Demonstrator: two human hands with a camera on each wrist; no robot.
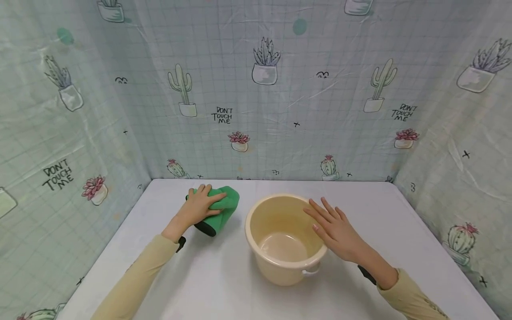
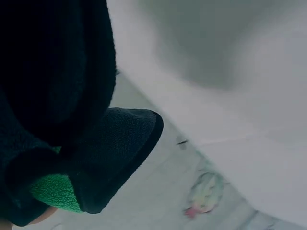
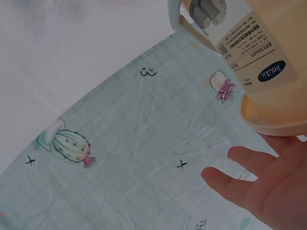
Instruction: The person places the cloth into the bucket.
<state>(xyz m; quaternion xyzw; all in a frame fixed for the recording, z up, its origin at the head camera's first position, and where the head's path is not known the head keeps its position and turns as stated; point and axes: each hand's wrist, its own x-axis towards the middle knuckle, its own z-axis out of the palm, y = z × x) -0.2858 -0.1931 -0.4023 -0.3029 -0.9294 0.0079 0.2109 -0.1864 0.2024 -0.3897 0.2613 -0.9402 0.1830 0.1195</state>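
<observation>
My left hand [image 1: 200, 205] grips a green cloth [image 1: 227, 202] with a dark edging and dark underside, held bunched over the left part of the table. In the left wrist view the cloth [image 2: 120, 148] fills the left side, mostly dark with a patch of green. A cream plastic bucket [image 1: 276, 266] stands upright at mid-table, its inside bare. My right hand [image 1: 338, 231] is spread with straight fingers at the bucket's right rim. The right wrist view shows the bucket [image 3: 283, 100] with a printed label and a pale handle [image 3: 192, 31].
The table [image 1: 192, 284] has a white cover. Behind it and on both sides hang pale green curtains [image 1: 296, 146] with printed cacti and pots. The bucket's small handle lug [image 1: 311, 271] faces the front right.
</observation>
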